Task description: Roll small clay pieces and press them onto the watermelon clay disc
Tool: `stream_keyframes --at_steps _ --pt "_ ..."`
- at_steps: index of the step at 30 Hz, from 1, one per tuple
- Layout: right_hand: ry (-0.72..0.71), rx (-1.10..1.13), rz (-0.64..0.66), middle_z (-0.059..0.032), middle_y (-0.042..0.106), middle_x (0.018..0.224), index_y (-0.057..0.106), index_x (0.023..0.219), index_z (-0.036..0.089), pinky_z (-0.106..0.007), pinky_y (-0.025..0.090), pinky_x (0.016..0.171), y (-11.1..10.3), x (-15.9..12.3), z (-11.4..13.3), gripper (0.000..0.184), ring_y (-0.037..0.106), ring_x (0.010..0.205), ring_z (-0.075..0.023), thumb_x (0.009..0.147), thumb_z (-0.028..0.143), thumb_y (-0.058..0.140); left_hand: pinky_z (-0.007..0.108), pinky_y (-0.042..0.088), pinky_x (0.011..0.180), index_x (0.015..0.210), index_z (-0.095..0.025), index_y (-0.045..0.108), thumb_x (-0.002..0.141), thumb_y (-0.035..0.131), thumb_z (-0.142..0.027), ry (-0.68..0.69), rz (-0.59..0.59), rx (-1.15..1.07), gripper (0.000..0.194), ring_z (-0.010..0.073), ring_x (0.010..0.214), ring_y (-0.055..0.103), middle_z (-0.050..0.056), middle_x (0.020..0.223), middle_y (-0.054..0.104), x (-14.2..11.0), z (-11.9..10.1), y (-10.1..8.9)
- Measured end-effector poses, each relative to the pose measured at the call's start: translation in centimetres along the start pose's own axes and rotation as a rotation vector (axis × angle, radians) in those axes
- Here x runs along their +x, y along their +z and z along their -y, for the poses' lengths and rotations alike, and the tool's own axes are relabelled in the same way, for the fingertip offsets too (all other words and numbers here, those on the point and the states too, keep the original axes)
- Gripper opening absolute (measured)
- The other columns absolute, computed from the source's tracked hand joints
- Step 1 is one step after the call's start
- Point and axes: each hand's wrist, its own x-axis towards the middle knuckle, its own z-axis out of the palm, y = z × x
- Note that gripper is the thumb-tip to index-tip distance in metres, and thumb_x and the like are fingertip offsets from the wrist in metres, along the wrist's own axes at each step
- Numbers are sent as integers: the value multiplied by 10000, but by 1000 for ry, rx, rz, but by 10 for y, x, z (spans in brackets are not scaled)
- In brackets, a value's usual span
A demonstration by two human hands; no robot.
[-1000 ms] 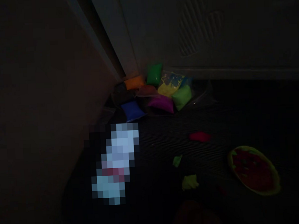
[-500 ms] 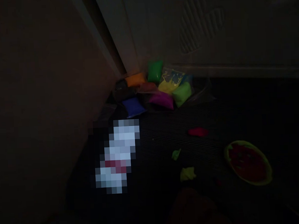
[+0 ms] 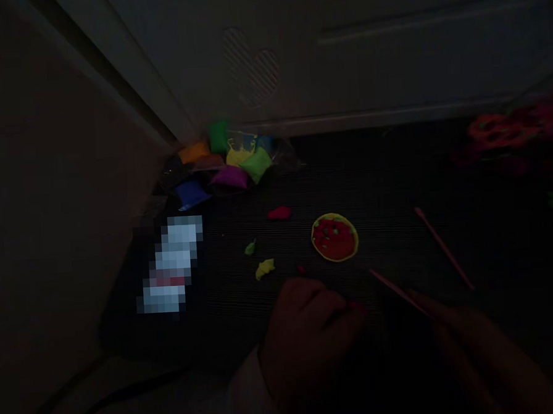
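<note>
Right hand [image 3: 473, 339], fingers clamped on stick [image 3: 399, 292]; left hand [image 3: 311, 329], grip unclear — dim light risks a slip denting the disc [image 3: 335, 247].

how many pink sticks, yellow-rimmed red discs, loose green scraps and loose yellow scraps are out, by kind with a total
Pink sticks, one in the right hand: 2
Yellow-rimmed red disc: 1
Loose green scrap: 1
Loose yellow scrap: 1
Total: 5
</note>
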Motion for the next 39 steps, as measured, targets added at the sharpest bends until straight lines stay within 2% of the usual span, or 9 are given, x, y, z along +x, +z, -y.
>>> stream_keyframes --at_steps 3,6,9,13,18,22,28,35,39 --pt "-7 -9 -68 -37 589 884 435 1152 244 -261 494 576 -17 30 22 319 578 751 -154 850 244 333 292 415 668 844 -203 612 791 479 -163 37 56 15 148 134 742 470 -7 723 608 1 5 1" --pt "-47 -5 -73 -44 587 899 444 1135 226 -269 486 621 -21 40 32 308 568 787 -157 846 236 335 296 411 667 816 -196 615 781 495 -165 43 91 25 129 141 740 462 -1 722 604 -2 10 0" --pt "-96 -7 -22 -40 584 851 431 1159 226 -274 466 616 -20 38 30 329 552 763 -159 840 231 349 294 412 663 846 -196 614 778 494 -157 59 132 12 144 143 738 457 5 729 602 -5 15 -4" --pt "-237 -59 89 -24 553 714 398 1213 242 -282 419 579 -21 37 25 376 504 635 -150 841 231 342 294 411 657 860 -207 614 750 523 -149 60 190 37 155 149 737 454 6 740 600 -7 18 -9" --pt "-376 -229 221 -18 517 670 266 1298 254 -318 355 599 -26 48 24 471 445 603 -153 833 202 322 288 410 662 915 -159 606 731 522 -125 23 132 50 205 147 744 460 34 765 586 -12 18 -10" --pt "-423 -278 273 -15 516 682 221 1312 263 -323 331 623 -26 53 25 492 433 624 -154 833 195 316 295 409 650 977 -163 588 748 492 -134 25 122 95 250 153 740 454 39 774 577 -13 17 -9" --pt "-441 -345 276 -11 514 671 312 1277 247 -312 309 622 -25 54 25 465 428 624 -153 818 186 350 323 403 653 1012 -209 569 760 478 -166 48 192 160 271 167 741 440 24 774 570 -10 16 -8" --pt "-411 -414 277 -14 535 687 438 1186 265 -311 285 605 -28 56 29 414 417 619 -158 789 154 396 343 395 650 993 -200 569 763 469 -178 42 255 211 252 180 747 438 26 768 575 -10 12 -6" --pt "-399 -406 292 -10 533 691 440 1182 272 -304 282 602 -27 55 29 431 412 627 -157 769 148 423 344 388 642 1005 -202 558 765 470 -192 43 234 215 256 178 738 438 22 779 575 -13 10 -6"
